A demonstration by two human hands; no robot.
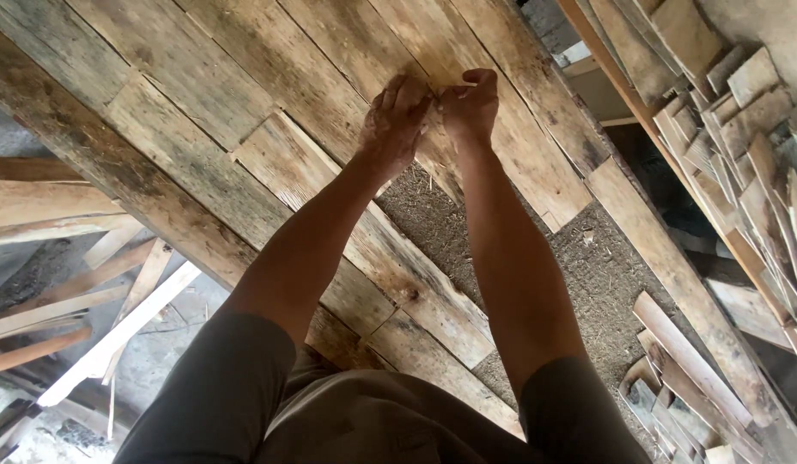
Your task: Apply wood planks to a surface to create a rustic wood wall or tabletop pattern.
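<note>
A thin wood sliver [464,84] is pinched between the left hand [396,120] and right hand [471,105], over the planks [244,129] near the bench's far edge; it is not yet pulled free.

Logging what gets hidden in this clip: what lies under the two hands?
Under the left hand and right hand lie weathered wooden planks. A thin wood sliver sticks out by the right fingertips. The plank surface beneath the palms, and whatever the fingers pinch, is covered.
</note>
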